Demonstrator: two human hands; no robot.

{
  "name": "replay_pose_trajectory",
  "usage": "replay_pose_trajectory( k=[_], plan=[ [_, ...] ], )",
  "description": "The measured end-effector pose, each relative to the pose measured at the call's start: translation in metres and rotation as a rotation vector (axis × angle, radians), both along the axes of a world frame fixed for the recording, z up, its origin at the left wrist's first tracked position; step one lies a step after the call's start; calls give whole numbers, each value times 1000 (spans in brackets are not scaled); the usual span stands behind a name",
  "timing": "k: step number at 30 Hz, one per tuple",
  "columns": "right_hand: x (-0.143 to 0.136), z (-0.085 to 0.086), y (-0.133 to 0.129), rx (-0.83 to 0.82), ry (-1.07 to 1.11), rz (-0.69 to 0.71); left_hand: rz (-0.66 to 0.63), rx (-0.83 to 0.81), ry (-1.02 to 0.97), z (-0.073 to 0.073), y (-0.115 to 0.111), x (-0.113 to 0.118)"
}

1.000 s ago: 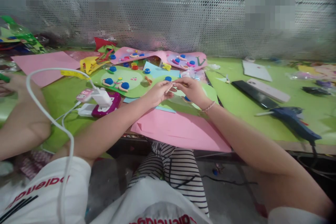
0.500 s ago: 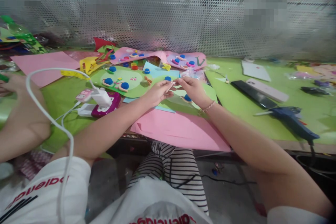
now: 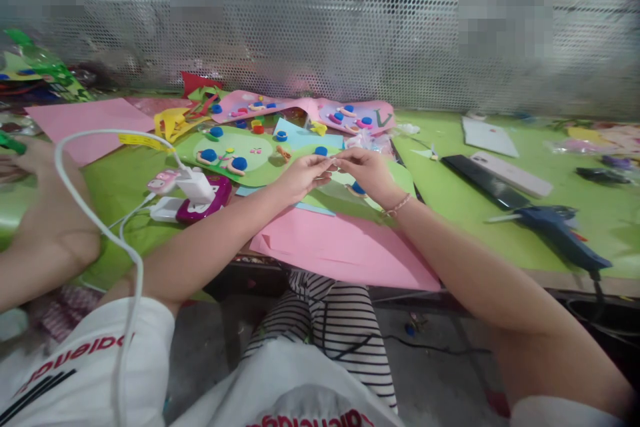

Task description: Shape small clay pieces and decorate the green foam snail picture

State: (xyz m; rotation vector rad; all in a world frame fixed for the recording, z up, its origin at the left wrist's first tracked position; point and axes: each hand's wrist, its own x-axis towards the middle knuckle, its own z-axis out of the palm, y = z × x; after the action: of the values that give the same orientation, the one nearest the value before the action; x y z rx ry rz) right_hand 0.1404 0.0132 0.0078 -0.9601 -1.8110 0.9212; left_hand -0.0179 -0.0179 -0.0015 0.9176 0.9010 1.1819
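Observation:
In the head view my left hand (image 3: 306, 175) and my right hand (image 3: 367, 171) meet fingertip to fingertip over the table's middle. Both are closed in a pinch around something small and pale, mostly hidden by the fingers. Beneath them lies a green paper cutout (image 3: 323, 197) with a lighter patch and a blue-topped clay-like figure (image 3: 357, 188). Another blue piece (image 3: 321, 151) shows just behind my left fingers. To the left, a second green cutout (image 3: 193, 141) carries several blue-capped figures. Pink paper (image 3: 345, 250) lies at the near edge, below my wrists.
A purple power strip (image 3: 220, 193) with white chargers stands left, its white cable (image 3: 95, 213) looping up in front. At right lie a glue gun (image 3: 563, 233), a black bar-shaped object (image 3: 483, 180) and a pale phone (image 3: 511, 173). Another person's arm (image 3: 55, 213) rests far left. Perforated metal (image 3: 320, 27) rises behind.
My fingertips have drawn closer together, and the small pale thing between them shows less. The whole view has shifted very slightly.

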Motion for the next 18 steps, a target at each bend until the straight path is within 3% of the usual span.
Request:
replay_pose_trajectory(
  k=[8,13,15,18],
  plan=[
    [1,-2,2,-22,-23,106,-2,0,-56,1,-2,2],
    [3,-7,4,-10,-38,102,-8,-1,-31,-1,2,3],
    [4,-6,4,-47,-20,116,61,-5,47,4,1,3],
    [4,-3,2,-14,-102,141,319,103,308,25,-16,3]
  ],
)
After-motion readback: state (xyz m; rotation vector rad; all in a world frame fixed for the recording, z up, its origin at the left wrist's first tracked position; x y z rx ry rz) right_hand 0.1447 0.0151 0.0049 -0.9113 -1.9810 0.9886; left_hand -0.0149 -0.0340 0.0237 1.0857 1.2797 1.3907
